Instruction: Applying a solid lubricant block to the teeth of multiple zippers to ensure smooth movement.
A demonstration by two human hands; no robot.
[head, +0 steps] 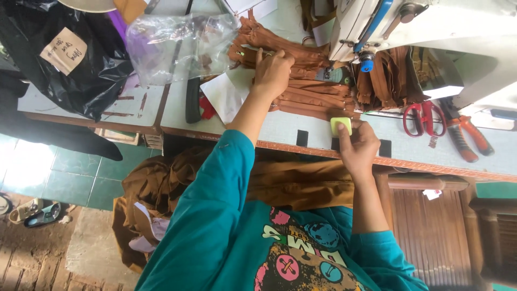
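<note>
My left hand [272, 73] presses flat on a pile of brown zippers [315, 94] lying on the sewing table [134, 110]. My right hand [356, 145] pinches a small pale green block, like tailor's chalk [340, 125], at the pile's near edge. A white sewing machine [431, 27] stands just right of the pile, with more brown zippers [385, 81] under its arm.
Red-handled scissors [423, 117] and orange-handled pliers [467, 137] lie right of the machine. A clear plastic bag [177, 46] and a black plastic bag [81, 64] sit at the left. Brown fabric [161, 183] hangs in my lap below the table edge. Sandals [35, 211] rest on the floor.
</note>
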